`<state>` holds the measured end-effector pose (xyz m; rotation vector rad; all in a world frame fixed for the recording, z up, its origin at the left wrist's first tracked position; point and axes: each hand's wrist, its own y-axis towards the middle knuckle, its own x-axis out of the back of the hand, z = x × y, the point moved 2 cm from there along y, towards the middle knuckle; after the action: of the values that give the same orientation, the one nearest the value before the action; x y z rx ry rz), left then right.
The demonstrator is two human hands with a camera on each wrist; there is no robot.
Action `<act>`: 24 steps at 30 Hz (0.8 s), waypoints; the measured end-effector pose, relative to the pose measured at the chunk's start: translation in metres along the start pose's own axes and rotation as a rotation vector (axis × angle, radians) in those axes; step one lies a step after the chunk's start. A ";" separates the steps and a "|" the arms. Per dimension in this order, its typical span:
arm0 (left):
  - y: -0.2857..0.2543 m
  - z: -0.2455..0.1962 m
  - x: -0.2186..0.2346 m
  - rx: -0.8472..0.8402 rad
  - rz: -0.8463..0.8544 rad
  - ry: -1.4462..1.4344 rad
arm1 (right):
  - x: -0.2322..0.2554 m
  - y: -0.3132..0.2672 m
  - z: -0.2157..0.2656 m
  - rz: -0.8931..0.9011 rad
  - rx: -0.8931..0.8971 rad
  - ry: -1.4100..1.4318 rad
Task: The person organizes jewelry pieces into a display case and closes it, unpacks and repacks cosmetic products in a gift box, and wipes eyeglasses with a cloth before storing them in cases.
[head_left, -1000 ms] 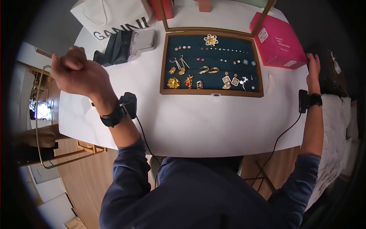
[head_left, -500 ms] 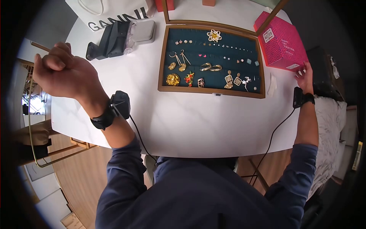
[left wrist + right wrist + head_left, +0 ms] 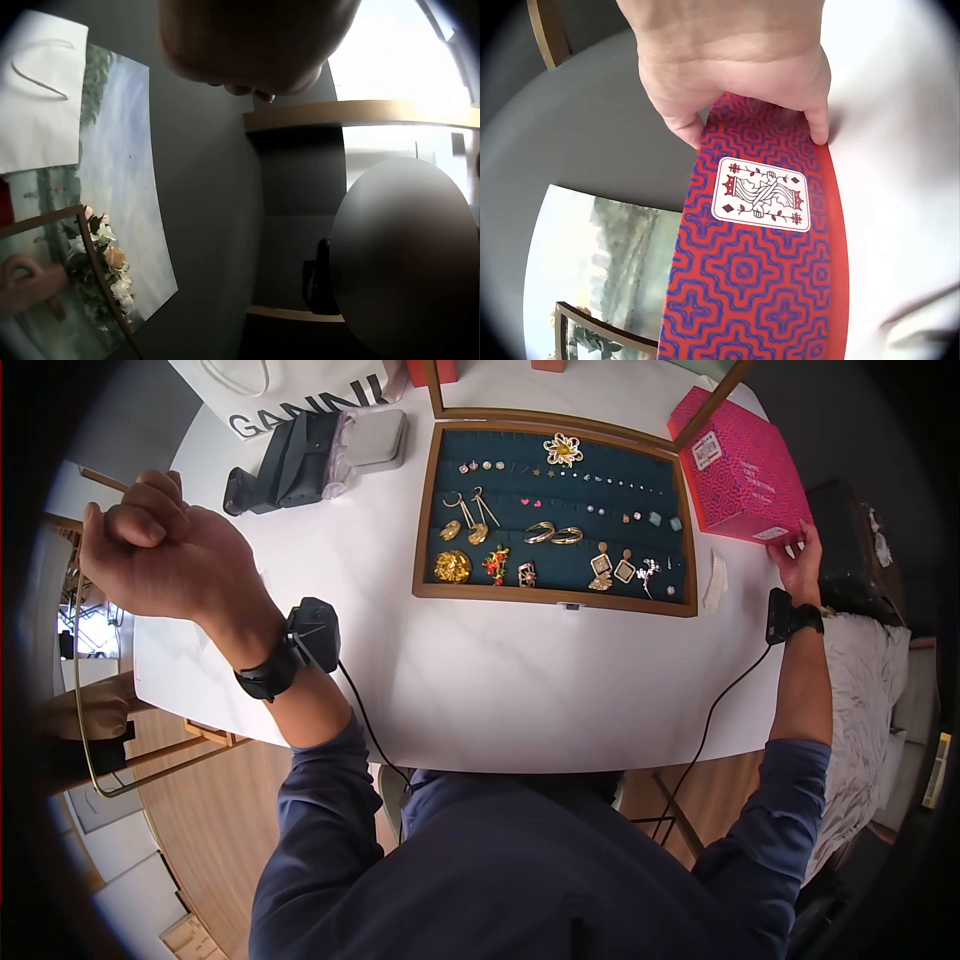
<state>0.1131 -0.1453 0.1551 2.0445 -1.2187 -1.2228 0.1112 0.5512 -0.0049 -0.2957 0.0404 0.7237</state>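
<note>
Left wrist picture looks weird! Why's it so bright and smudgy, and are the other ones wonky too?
Left wrist view: glare washes out the upper right, the left hand is dark, and a smooth blurred oval hides whatever is behind it; head view: table edges bow, corners go black; right wrist view: the box's pattern is crisp, corners dark.
</note>
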 end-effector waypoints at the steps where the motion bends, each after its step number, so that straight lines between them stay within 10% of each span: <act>1: 0.000 0.000 0.000 0.004 0.001 -0.004 | 0.000 0.001 0.000 0.001 0.000 0.000; 24: -0.001 -0.001 -0.002 -0.007 -0.021 0.062 | -0.004 -0.006 0.001 0.002 0.043 -0.004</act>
<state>0.1143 -0.1430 0.1556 2.0790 -1.1658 -1.1625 0.1122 0.5450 -0.0023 -0.2531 0.0523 0.7247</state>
